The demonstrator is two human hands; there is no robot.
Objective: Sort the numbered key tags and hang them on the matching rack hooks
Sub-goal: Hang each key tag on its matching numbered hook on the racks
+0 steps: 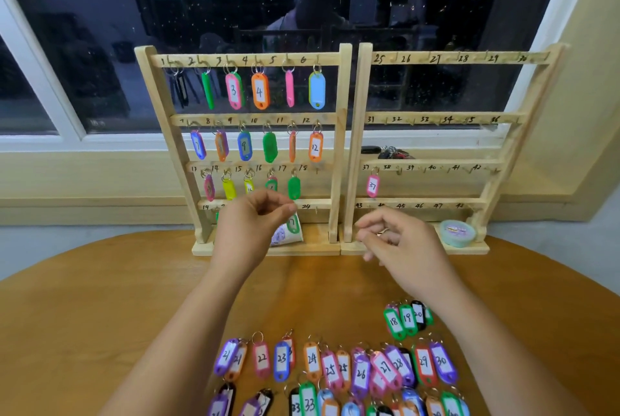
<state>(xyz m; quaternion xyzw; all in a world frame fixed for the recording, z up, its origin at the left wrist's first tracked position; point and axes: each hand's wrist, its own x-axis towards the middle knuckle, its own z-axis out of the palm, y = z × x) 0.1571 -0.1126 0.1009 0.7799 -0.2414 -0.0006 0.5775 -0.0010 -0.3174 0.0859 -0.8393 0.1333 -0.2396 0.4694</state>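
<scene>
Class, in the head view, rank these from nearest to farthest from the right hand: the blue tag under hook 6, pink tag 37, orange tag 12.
1. Pink tag 37, right rack, just above the right hand.
2. Orange tag 12, left rack, second row, right end.
3. Blue tag, left rack, top row, under hook 6.

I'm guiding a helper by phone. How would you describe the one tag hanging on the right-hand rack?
Two wooden racks stand side by side at the far edge of the table; take the right rack. On its third rail down, the leftmost hook holds a pink tag numbered 37. It is the only tag visible on that rack, while the left rack is crowded.
</scene>
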